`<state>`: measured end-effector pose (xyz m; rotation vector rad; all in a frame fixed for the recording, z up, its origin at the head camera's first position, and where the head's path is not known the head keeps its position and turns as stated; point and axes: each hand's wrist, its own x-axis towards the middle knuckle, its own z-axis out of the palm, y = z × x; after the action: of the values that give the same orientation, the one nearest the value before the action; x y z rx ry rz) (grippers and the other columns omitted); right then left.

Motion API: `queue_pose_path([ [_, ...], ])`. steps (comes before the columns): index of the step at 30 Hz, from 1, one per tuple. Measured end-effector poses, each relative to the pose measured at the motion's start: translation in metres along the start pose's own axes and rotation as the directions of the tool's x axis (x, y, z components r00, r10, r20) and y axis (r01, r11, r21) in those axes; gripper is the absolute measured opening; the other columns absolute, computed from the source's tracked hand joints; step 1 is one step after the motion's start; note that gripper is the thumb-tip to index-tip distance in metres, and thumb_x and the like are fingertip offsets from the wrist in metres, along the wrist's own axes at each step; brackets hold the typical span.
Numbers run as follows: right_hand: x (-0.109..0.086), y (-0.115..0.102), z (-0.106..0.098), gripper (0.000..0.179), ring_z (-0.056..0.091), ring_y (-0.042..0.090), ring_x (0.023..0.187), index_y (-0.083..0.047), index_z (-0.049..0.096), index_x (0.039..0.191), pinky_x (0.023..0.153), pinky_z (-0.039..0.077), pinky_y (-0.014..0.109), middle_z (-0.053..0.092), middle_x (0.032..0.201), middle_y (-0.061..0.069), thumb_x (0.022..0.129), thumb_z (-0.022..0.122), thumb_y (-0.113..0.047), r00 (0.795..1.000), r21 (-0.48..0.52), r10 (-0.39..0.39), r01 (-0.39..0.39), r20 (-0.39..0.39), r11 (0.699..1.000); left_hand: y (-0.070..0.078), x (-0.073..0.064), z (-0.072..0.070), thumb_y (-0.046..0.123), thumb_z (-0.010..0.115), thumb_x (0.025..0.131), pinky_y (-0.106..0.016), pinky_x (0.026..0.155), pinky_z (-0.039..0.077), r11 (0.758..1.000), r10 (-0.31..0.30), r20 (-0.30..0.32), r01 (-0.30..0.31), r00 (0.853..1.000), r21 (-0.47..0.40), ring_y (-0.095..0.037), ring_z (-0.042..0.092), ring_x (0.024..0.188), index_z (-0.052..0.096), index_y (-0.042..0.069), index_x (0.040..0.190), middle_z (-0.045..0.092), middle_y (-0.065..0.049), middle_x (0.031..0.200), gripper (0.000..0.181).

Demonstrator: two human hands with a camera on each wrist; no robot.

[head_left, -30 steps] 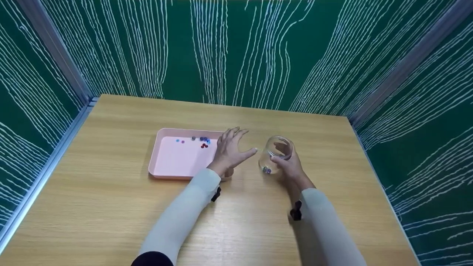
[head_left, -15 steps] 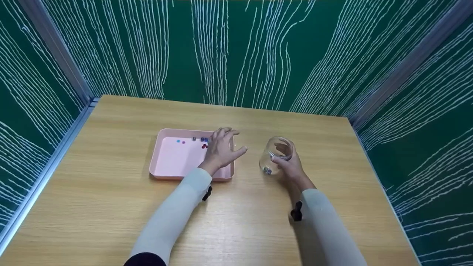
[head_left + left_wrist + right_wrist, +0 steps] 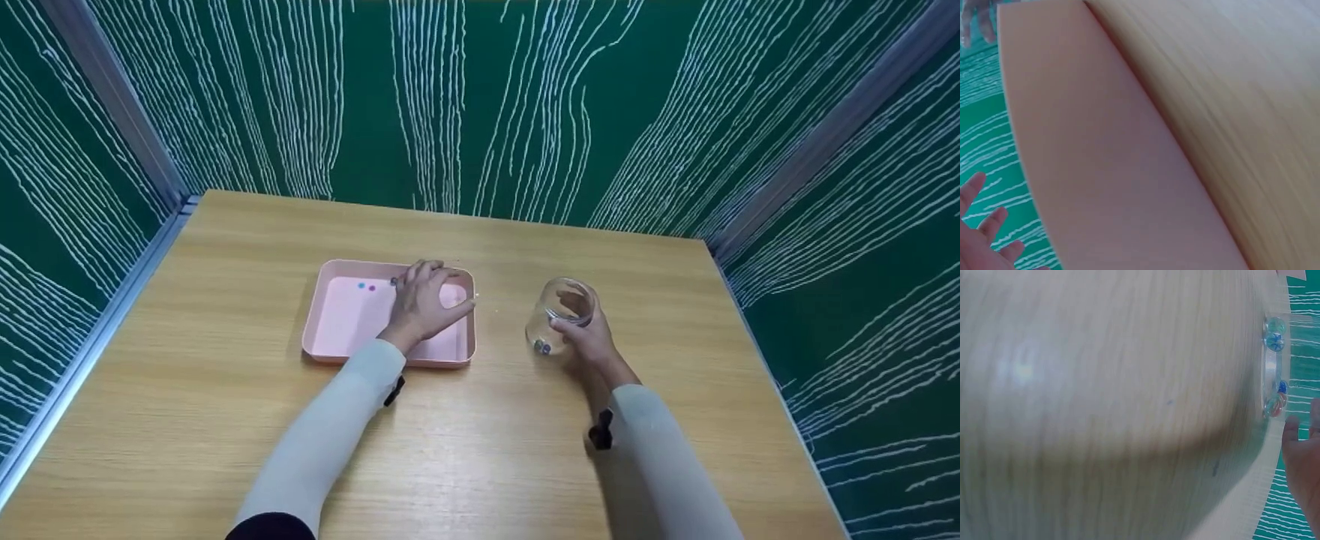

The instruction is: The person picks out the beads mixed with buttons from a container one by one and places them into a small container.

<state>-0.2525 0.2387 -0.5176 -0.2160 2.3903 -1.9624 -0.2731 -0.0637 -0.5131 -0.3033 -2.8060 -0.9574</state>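
Note:
Over the right half of a pink tray (image 3: 341, 322), my left hand (image 3: 421, 304) has its fingers spread and thumb out to the right. Its fingers cover part of the tray's far side. A small blue bead (image 3: 361, 286) and a small pink bead (image 3: 372, 288) show left of the hand, with a dark marble (image 3: 393, 282) right at its fingers. My right hand (image 3: 592, 337) grips a clear glass jar (image 3: 536, 319), tilted on the table to the right of the tray. Several marbles (image 3: 1275, 341) lie at the bottom of the jar in the right wrist view.
The wooden table (image 3: 225, 420) carries both tray and jar. Green walls (image 3: 510, 112) with white wavy lines stand around its back and sides. In the left wrist view the tray's raised side wall (image 3: 1100, 140) fills the middle.
My left hand has moved left, from the tray's right edge to above its inside, and now covers the red and dark blue pieces seen before. The right hand and jar stay in place.

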Motion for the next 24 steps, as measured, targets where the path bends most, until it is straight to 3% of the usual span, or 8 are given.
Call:
queue_pose_path([
  [6,0.004,0.013,-0.002,0.075,0.036,0.037,0.138,-0.014,0.026,0.147,0.079,0.048,0.044,0.040,0.147,0.018,0.086,0.068,-0.005,1.000,0.002,0.007,-0.007,-0.003,1.000,-0.016,-0.001,-0.007,0.062,0.062,0.079,-0.054,0.117,0.017,0.999,-0.022,0.015,0.021,1.000,0.042,-0.028,0.028,0.141,0.058,0.023,0.129,0.044,-0.004,0.144,0.063],
  [12,-0.002,0.000,0.001,0.076,0.033,0.046,0.138,-0.007,0.022,0.149,0.075,0.048,0.039,0.036,0.148,0.027,0.087,0.066,-0.005,1.000,0.004,-0.005,0.005,0.021,1.000,-0.029,0.000,-0.015,0.061,0.064,0.078,-0.056,0.117,0.013,0.996,-0.065,0.011,0.064,0.998,0.054,-0.031,0.023,0.144,0.059,0.023,0.128,0.043,-0.005,0.145,0.063],
  [24,-0.001,0.001,0.000,0.075,0.037,0.044,0.136,-0.007,0.024,0.147,0.073,0.047,0.039,0.038,0.147,0.026,0.086,0.067,-0.005,1.000,-0.007,-0.002,0.002,0.008,1.000,-0.051,0.004,-0.030,0.061,0.067,0.075,-0.060,0.116,0.010,0.983,-0.121,-0.007,0.121,0.993,0.136,-0.035,0.020,0.145,0.067,0.019,0.114,0.041,-0.009,0.147,0.057],
])
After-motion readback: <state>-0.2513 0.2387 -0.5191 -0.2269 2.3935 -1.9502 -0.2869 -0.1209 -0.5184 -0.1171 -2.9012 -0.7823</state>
